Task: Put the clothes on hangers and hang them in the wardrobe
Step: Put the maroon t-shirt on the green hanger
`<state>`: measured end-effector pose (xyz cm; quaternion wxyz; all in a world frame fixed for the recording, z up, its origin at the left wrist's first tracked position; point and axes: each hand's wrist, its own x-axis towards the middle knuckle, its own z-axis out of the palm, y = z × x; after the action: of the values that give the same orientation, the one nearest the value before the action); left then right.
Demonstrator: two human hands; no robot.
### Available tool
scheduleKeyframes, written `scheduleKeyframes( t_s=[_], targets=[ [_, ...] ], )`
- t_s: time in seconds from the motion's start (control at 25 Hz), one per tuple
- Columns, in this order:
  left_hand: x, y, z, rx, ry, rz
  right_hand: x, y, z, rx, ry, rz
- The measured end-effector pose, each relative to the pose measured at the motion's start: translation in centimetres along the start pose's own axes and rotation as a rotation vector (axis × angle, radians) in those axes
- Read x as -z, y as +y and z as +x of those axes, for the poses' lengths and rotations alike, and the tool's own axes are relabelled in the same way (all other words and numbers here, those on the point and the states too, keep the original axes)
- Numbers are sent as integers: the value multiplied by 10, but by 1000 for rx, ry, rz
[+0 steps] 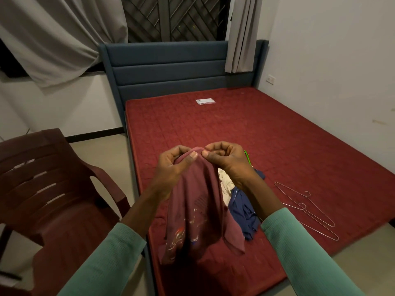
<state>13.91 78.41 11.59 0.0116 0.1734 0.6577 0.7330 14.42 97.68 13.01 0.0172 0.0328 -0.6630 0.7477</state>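
Two ribbed pale-green sleeves (pixel 299 253) come in from the near edge. Above them the left hand (pixel 173 163) and the right hand (pixel 226 161) meet, each pinching the top edge of a maroon printed T-shirt (pixel 196 221) between thumb and curled fingers. The shirt hangs bunched from that grip, and its lower folds trail onto the near edge of the quilted red mattress (pixel 277 135).

Just right of the shirt lie a crumpled navy garment (pixel 243 212) and a cream cloth (pixel 226 181), with a thin green plastic hanger (pixel 246 158) poking out behind the right hand. Two bare silver wire hangers (pixel 303 208) rest farther right on the mattress. A dark brown plastic chair (pixel 42 189) stands to the left.

The step in hand looks like finding the shirt's neck or shoulder line. No hanger is in it yet. Next, the hands would likely need to spread the shirt open, then free one hand to reach right for a hanger. The wardrobe is out of view.
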Motion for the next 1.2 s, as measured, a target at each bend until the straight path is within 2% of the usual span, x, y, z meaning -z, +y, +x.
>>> scheduleKeyframes(
  t_s=[0.24,0.36,0.6,0.76,0.88,1.04,1.2],
  targets=[
    [1,-17,-8,-6,27,140,1,5,-9,29,26,-98],
    [5,-26,-8,-25,38,232,-1,15,-7,46,-31,-89],
    [-5,-23,-15,-41,13,250,-12,24,-4,101,-13,-52],
    [2,-21,-11,-196,116,355,-22,26,-2,146,-14,-47],
    [5,-10,-6,-265,197,365,-27,33,-6,88,-124,-55],
    [12,8,5,-279,246,299,-18,78,-8,-69,-320,-247],
    [7,34,16,-313,349,219,2,124,-18,-131,-328,-687]
  ],
)
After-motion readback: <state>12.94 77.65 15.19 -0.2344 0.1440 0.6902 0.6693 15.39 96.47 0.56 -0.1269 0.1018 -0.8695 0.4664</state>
